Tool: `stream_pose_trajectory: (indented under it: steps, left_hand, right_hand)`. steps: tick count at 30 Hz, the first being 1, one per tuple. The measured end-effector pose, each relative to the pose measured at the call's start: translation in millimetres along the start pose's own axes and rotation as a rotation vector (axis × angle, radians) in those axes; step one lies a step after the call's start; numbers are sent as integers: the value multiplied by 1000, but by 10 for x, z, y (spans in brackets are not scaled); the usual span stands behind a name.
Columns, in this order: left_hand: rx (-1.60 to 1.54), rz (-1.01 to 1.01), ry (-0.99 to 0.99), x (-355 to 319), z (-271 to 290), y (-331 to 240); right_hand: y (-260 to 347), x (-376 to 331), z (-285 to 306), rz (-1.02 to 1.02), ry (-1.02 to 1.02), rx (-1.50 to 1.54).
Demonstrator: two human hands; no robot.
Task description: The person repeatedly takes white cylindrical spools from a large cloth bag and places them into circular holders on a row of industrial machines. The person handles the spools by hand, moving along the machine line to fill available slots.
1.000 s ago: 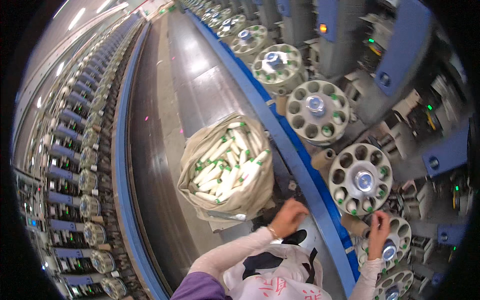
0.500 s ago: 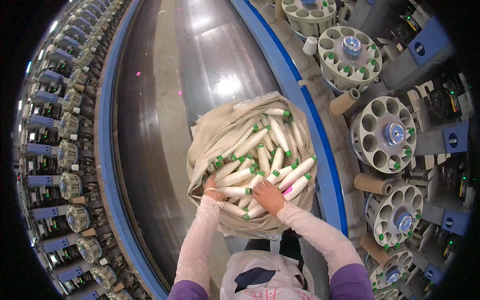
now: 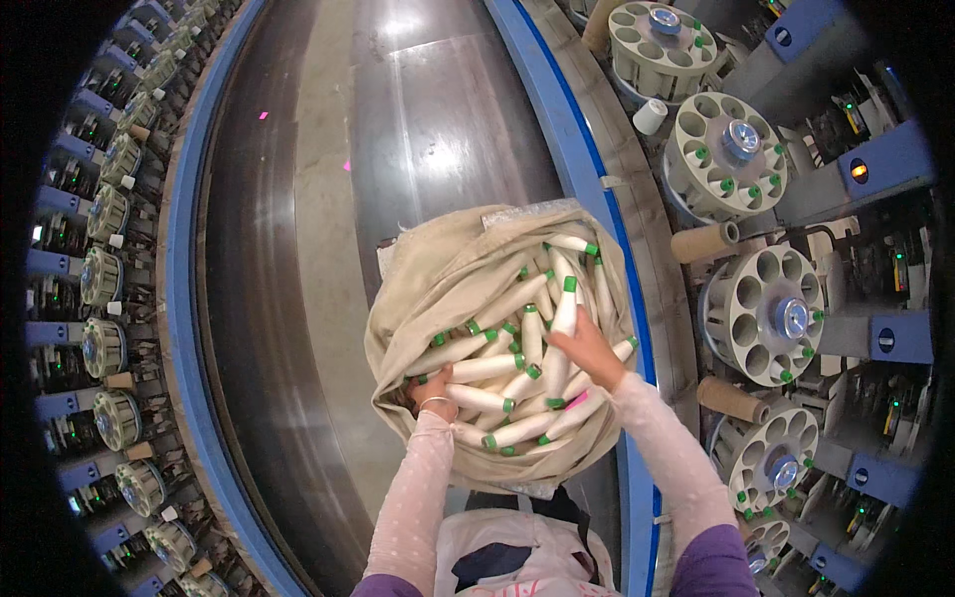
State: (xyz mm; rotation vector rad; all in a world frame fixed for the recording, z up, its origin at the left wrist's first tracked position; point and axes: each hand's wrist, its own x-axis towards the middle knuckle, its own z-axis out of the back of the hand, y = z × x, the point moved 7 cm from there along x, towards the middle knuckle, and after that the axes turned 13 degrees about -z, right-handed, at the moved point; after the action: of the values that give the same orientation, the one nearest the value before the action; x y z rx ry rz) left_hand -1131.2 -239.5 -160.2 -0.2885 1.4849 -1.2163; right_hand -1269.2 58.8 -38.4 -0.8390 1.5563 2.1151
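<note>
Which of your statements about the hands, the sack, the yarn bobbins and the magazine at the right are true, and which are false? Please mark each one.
1. The right hand holds a green-tipped yarn bobbin. True.
2. The left hand rests on the blue rail. False: it is at the left side of the sack opening, among bobbins.
3. The cloth sack is tan. True.
4. Every pocket of the round magazine directly right of the right hand is full. False: several pockets are empty.
5. A pink patch shows among the bobbins. True.
</note>
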Motion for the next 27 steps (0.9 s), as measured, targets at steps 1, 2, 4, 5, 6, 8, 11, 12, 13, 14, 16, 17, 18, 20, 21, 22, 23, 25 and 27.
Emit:
stream_pose_trajectory:
  steps: [1,2,4,5,6,8,11,12,13,14,16,17,18,20,21,22,23,25,27]
  left_hand:
    - [-116,27,5,23,-33,30]
    - [-161,-56,5,59,-31,-9]
    - [-192,-67,-69,82,58,64]
    - [-329,-105,-11,106,54,60]
    - [-352,-85,-48,97,123,123]
    - [-348,86,-156,36,304,291]
    - [-560,21,51,-141,438,61]
    - [-639,43,59,-209,445,-59]
    - [-652,-65,226,-331,403,-344]
    - [-646,-125,398,-529,408,-622]
    - [-530,-219,680,-925,260,-1179]
    - [-348,-284,779,-1156,162,-1421]
    - [-170,-366,930,-1395,7,-1636]
    - [119,-654,1161,-2047,-419,-1915]
    - [303,-903,1315,-2373,-672,-2018]
    - [286,-1110,1399,-2765,-879,-2062]
    - [254,-978,1509,-3079,-1019,-1957]
    - [240,-841,1728,-3634,-1243,-1700]
    - [218,-941,1737,-4003,-1363,-1564]
  right_hand:
    - [-151,253,-172,-166,92,178]
    - [-324,499,-402,-349,188,356]
    - [-550,964,-715,-413,-4,502]
    - [-592,1178,-806,-374,-112,470]
    - [-685,1307,-861,-440,-258,434]
    - [-656,1432,-1014,-355,-259,529]
    - [-554,1115,-971,-302,-90,875]
    - [-453,909,-915,-240,51,1031]
    - [-411,638,-781,-248,89,1032]
    - [-328,337,-646,-185,215,1051]
    - [-268,-272,-292,-133,235,862]
    - [-257,-586,-159,-162,296,767]
    - [-257,-869,-46,-190,342,667]
    - [-185,-1352,223,-186,378,440]
    - [-92,-1560,353,-123,425,392]
    - [-94,-1747,479,-186,441,271]
    - [-39,-1920,645,-167,494,108]
    - [213,-2174,1088,140,290,-175]
    - [268,-2383,1456,186,195,-290]
